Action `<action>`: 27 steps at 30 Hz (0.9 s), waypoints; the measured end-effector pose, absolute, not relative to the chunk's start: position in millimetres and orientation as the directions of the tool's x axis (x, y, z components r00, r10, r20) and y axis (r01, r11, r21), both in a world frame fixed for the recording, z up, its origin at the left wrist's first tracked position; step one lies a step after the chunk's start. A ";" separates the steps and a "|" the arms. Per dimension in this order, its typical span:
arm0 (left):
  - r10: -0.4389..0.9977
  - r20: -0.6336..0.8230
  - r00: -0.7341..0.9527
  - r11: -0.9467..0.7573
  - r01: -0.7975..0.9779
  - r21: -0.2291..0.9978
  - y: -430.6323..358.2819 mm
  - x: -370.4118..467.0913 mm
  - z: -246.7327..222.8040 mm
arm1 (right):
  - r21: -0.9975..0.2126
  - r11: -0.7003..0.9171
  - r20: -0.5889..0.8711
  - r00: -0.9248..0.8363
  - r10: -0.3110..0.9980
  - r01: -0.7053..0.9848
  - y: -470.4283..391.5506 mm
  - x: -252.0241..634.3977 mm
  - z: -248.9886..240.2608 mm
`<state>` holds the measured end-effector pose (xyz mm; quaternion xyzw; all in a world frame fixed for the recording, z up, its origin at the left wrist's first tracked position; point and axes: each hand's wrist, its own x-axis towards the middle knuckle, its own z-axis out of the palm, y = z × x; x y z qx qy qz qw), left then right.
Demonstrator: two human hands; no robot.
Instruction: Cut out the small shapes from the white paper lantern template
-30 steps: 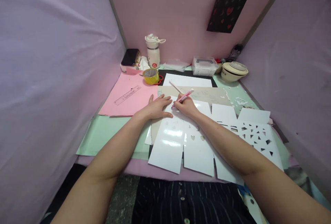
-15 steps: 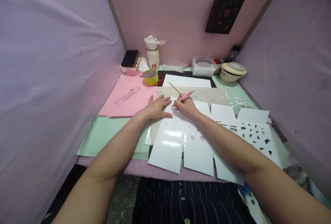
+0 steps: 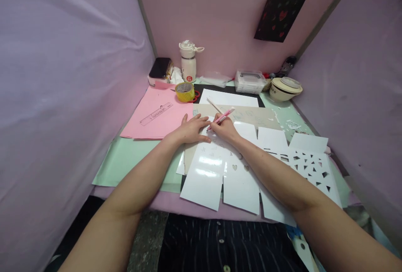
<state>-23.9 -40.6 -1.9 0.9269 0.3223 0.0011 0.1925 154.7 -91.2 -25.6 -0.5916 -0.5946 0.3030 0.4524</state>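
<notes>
A folded white card (image 3: pixel 201 184) with flaps lies in front of me, with small shapes drawn on its left panel and hearts, a crescent and many angular holes cut through the others. My left hand (image 3: pixel 195 130) rests flat on its upper left part, fingers spread and holding nothing. Closed round a pink pen (image 3: pixel 226 113), my right hand (image 3: pixel 224 128) leans on the card just right of my left fingertips. The pen tip is down at the card, close to the drawn shapes. A pale stick-like tool (image 3: pixel 214 105) lies just beyond my right hand.
Pink paper (image 3: pixel 135 127) with a clear ruler (image 3: pixel 156 114) lies left. Yellow tape (image 3: pixel 185 92) and red-handled scissors (image 3: pixel 197 95) are behind it. A bottle (image 3: pixel 189 64), plastic box (image 3: pixel 249 82) and lidded bowl (image 3: pixel 284 91) line the back. Paper scraps (image 3: pixel 293 125) lie right.
The view has shifted slightly. My right hand and the pen tip have moved a little left along the card; my left hand stays in place on it.
</notes>
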 end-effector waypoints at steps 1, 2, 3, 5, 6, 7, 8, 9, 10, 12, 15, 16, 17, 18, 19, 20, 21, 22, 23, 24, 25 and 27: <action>0.600 -0.126 0.790 -0.716 0.600 0.357 -40.4 -23.9 -2.0 | -0.896 0.114 0.176 0.108 0.978 0.429 -91.5 154.8 -25.8; 0.602 -0.128 0.788 -0.714 0.603 0.356 -40.3 -23.8 -2.2 | -0.896 0.113 0.175 0.108 0.979 0.429 -91.8 154.9 -25.8; 0.604 -0.129 0.787 -0.713 0.605 0.355 -40.1 -23.7 -2.4 | -0.896 0.113 0.175 0.108 0.979 0.429 -92.1 154.8 -25.7; 0.605 -0.127 0.786 -0.713 0.605 0.353 -39.8 -23.6 -2.8 | -0.898 0.113 0.176 0.111 0.978 0.426 -92.5 154.4 -25.2; 0.604 -0.124 0.787 -0.714 0.604 0.353 -39.6 -23.6 -3.0 | -0.901 0.111 0.174 0.114 0.978 0.420 -92.7 154.1 -24.7; 0.603 -0.123 0.789 -0.716 0.602 0.354 -39.4 -23.7 -3.2 | -0.905 0.109 0.171 0.119 0.978 0.412 -93.0 153.8 -23.9; 0.600 -0.122 0.790 -0.717 0.599 0.356 -39.3 -23.8 -3.4 | -0.911 0.104 0.166 0.124 0.978 0.399 -93.4 153.8 -22.6; 0.598 -0.122 0.792 -0.717 0.597 0.359 -39.1 -23.9 -3.5 | -0.920 0.095 0.155 0.129 0.979 0.381 -94.0 154.2 -20.9; 0.597 -0.124 0.792 -0.717 0.597 0.361 -39.0 -24.1 -3.6 | -0.930 0.084 0.139 0.132 0.982 0.358 -94.7 155.1 -18.4; 0.600 -0.130 0.790 -0.711 0.600 0.367 -39.0 -24.4 -3.6 | -0.949 0.048 0.091 0.124 0.988 0.312 -96.3 159.0 -11.7; 0.603 -0.142 0.785 -0.702 0.607 0.374 -39.1 -24.5 -3.1 | -0.967 -0.008 0.004 0.049 0.999 0.256 -98.0 171.2 1.3; 0.601 -0.145 0.786 -0.701 0.606 0.376 -38.9 -24.6 -2.9 | -0.972 -0.020 -0.021 0.000 1.000 0.232 -98.0 176.5 5.5; 0.599 -0.148 0.787 -0.701 0.605 0.378 -38.7 -24.8 -2.8 | -0.978 -0.036 -0.049 -0.059 0.997 0.206 -97.6 182.1 9.3; 0.597 -0.150 0.788 -0.701 0.603 0.380 -38.3 -25.0 -2.8 | -0.981 -0.055 -0.078 -0.117 0.990 0.184 -96.9 187.5 12.4; 0.595 -0.152 0.789 -0.701 0.602 0.383 -37.8 -25.3 -2.8 | -0.983 -0.076 -0.104 -0.161 0.981 0.169 -95.9 192.3 14.8; 0.593 -0.153 0.790 -0.700 0.600 0.387 -37.3 -25.7 -2.9 | -0.982 -0.097 -0.128 -0.187 0.974 0.164 -94.7 195.9 16.5; 0.592 -0.154 0.791 -0.698 0.599 0.392 -36.8 -26.1 -3.0 | -0.979 -0.116 -0.148 -0.194 0.970 0.168 -93.3 198.0 17.2; 0.591 -0.155 0.792 -0.697 0.598 0.396 -36.3 -26.6 -3.0 | -0.976 -0.130 -0.162 -0.184 0.970 0.174 -92.0 198.4 17.0; 0.590 -0.156 0.792 -0.696 0.597 0.399 -36.0 -27.1 -2.9 | -0.975 -0.139 -0.167 -0.162 0.973 0.173 -90.8 196.9 16.0; 0.589 -0.155 0.793 -0.696 0.595 0.401 -35.8 -27.6 -2.7 | -0.976 -0.145 -0.167 -0.137 0.976 0.161 -89.8 193.8 14.1; 0.586 -0.154 0.795 -0.697 0.592 0.404 -35.8 -28.1 -2.3 | -0.978 -0.150 -0.166 -0.109 0.980 0.143 -89.0 189.3 11.4; 0.581 -0.152 0.800 -0.699 0.586 0.410 -35.9 -28.9 -1.6 | -0.982 -0.147 -0.151 -0.029 0.988 0.120 -88.5 178.5 4.2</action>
